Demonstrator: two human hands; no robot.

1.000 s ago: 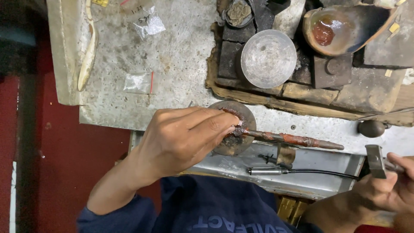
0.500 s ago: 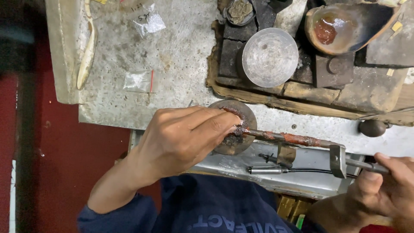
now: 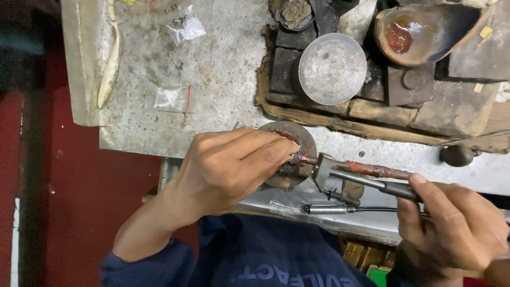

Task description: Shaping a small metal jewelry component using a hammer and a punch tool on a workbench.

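My left hand (image 3: 228, 167) rests over a round dark metal block (image 3: 291, 154) at the bench's front edge, its fingertips pinching a small piece against the block's top. A rusty reddish rod (image 3: 372, 170) lies across the bench, its tip meeting those fingertips. My right hand (image 3: 457, 226) grips the handle of a small hammer (image 3: 340, 175), whose metal head sits just right of the block, over the rod. What the left fingers pinch is too small to make out.
A round steel dish (image 3: 332, 68) sits on dark bricks behind the block. At back right is a wooden bowl (image 3: 419, 32) with red residue. Small plastic bags (image 3: 172, 98) and a pale curved tool (image 3: 110, 69) lie on the grey bench (image 3: 223, 64). A corded pen-like tool (image 3: 326, 209) lies below.
My right hand has brought the hammer leftward from the bench's right end to the round block. The left hand has stayed in place on the block.
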